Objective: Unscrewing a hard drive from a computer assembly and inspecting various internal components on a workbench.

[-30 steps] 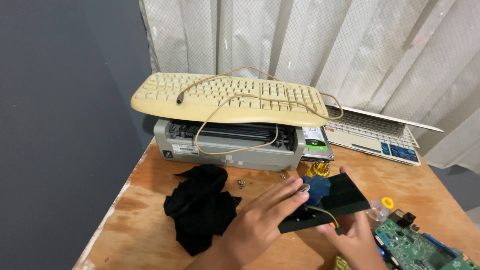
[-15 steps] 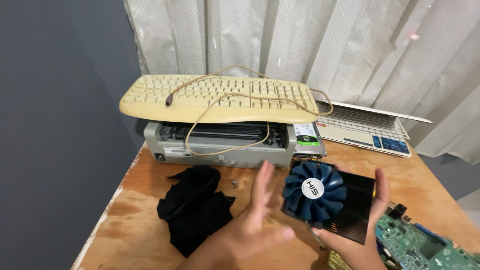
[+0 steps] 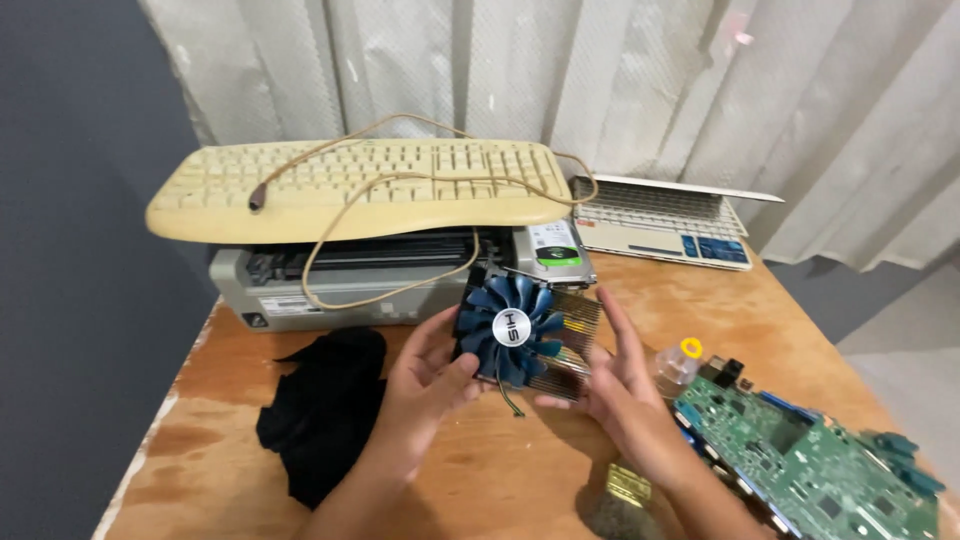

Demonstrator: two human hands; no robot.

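Note:
A computer cooler with a blue fan and a metal-finned heatsink is held upright above the wooden table, fan face toward me. My left hand grips its left edge, thumb on the fan's rim. At its right edge is my right hand, fingers spread along the fins and palm underneath. A thin wire hangs from the bottom of the cooler.
A black cloth lies at the left. Behind stand a grey printer carrying a beige keyboard and a hard drive. A white laptop sits at the back right, green circuit boards at the right, beside a small yellow-capped bottle.
The part was turned from lying flat and dark side up to standing with its blue fan facing me. It now sits higher and between both hands.

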